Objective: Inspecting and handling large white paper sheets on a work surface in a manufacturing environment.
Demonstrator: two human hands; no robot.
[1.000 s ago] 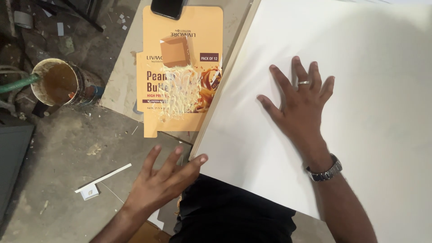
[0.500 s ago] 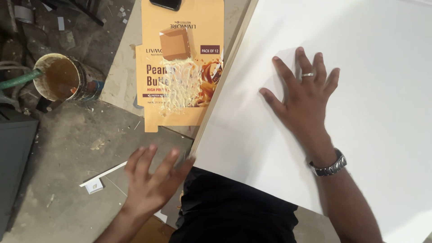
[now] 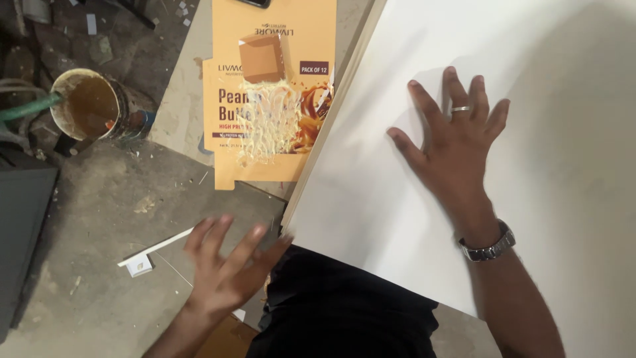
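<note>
A large white board [image 3: 371, 179] lies tilted across the right of the head view, over a stack of thin sheets whose edges show along its left side. My right hand [image 3: 457, 146], with a ring and a metal wristwatch, rests flat on the board with fingers spread. My left hand [image 3: 228, 265] hovers blurred by the board's near left corner, fingers apart, fingertips close to the corner, holding nothing.
A flattened orange snack carton [image 3: 271, 93] smeared with yellowish glue lies left of the board, a small cardboard block on it. A tin of brown glue [image 3: 89, 106] stands on the dusty floor at far left. A white strip [image 3: 156, 250] lies near my left hand.
My left hand has drifted down and left of the board's corner and is now motion-blurred. My right hand stays flat on the board.
</note>
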